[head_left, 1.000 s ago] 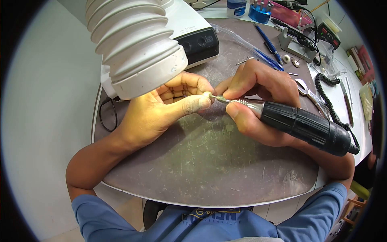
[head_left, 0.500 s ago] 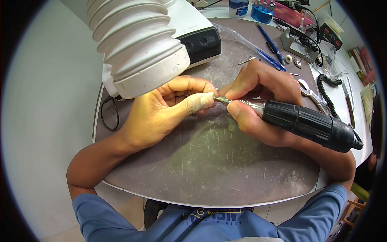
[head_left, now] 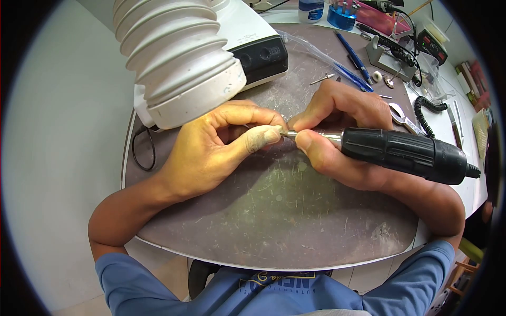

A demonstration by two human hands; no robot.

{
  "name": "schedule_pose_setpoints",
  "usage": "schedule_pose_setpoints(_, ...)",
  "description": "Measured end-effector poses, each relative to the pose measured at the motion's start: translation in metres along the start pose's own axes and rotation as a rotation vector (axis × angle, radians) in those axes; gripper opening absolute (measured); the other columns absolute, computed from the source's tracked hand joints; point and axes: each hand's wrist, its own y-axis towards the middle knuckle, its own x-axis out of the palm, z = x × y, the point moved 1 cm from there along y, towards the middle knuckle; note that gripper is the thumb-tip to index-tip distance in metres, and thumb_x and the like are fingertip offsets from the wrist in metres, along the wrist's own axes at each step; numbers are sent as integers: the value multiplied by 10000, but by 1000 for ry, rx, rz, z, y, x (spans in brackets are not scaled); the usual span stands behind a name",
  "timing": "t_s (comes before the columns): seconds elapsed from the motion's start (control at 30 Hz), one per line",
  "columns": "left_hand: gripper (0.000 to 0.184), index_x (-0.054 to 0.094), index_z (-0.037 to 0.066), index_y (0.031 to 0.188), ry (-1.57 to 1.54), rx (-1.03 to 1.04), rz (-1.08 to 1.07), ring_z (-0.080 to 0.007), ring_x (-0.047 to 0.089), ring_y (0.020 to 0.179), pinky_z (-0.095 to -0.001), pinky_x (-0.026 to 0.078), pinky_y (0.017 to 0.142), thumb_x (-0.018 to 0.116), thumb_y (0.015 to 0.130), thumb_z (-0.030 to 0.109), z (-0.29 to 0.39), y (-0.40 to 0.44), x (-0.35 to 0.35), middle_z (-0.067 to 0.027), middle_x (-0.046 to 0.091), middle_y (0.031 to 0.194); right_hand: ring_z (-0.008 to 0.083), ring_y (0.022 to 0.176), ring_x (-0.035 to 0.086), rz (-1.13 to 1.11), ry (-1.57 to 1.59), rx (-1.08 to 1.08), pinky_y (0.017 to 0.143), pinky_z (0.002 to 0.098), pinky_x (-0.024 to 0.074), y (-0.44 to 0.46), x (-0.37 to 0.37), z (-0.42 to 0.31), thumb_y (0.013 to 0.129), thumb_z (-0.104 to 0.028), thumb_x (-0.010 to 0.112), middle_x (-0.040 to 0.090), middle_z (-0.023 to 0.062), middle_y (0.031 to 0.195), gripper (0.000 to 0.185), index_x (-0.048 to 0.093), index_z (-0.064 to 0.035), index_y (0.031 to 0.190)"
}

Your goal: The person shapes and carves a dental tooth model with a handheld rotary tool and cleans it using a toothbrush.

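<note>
My right hand (head_left: 345,139) is closed around the metal neck of a black rotary handpiece (head_left: 403,152), whose body points to the right. The handpiece's metal tip (head_left: 289,134) reaches the fingertips of my left hand (head_left: 224,142). Thumb and forefinger of that hand are pinched together, and what they hold is too small and covered to name. Grey smudges mark the left thumb. The fingertips of both hands nearly meet above the brown work surface (head_left: 274,210), just right of a white ribbed hose (head_left: 174,63).
A white machine with a black front (head_left: 261,55) stands behind my left hand. Blue pens (head_left: 354,55), a loose bur (head_left: 322,79), scissors (head_left: 403,117), a coiled cord (head_left: 426,113) and a blue bur holder (head_left: 342,16) lie behind and right of my right hand.
The handpiece has swung from a steeper slant to nearly level, its rear end rising in view. My left thumb has shifted slightly right, and the small piece seen earlier at its tip is now hidden.
</note>
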Motion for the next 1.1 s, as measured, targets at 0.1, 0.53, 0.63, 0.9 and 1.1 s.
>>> schedule_pose_setpoints(0.1,167,676,-53,946,-36,-56,14,-117,607,780,-255,499,724,644,901,105,1,-1,-1,-86,648,865,109,700,628,8,24,7,630,232,505,0,-1,0,825,-117,637,636,87,805,141,586,11,856)
schedule_pose_setpoints(0.53,167,651,-33,1015,-210,-99,11,-103,594,819,-244,489,771,658,887,74,-3,0,-3,-55,638,917,111,746,635,34,2,16,663,244,517,1,-1,0,839,-112,628,672,123,865,133,571,6,859)
schedule_pose_setpoints(0.63,174,643,-22,1035,-228,-102,-10,-101,600,833,-245,488,789,659,884,64,-4,1,-5,-48,638,926,113,751,634,28,-1,20,672,247,517,2,-1,-1,834,-108,624,678,136,886,129,566,4,855)
schedule_pose_setpoints(0.9,186,624,0,1050,-242,-103,-12,-117,614,880,-262,503,826,662,881,69,-5,1,-8,-45,632,955,161,824,660,43,86,-82,728,279,529,1,3,8,820,-86,619,679,168,902,124,556,13,860)
schedule_pose_setpoints(1.1,195,616,-4,1054,-232,-94,-13,-109,595,858,-255,488,797,654,895,103,-4,1,-8,-40,624,950,186,875,660,0,5,-151,756,291,528,2,2,7,825,-70,606,670,198,921,123,541,17,885)
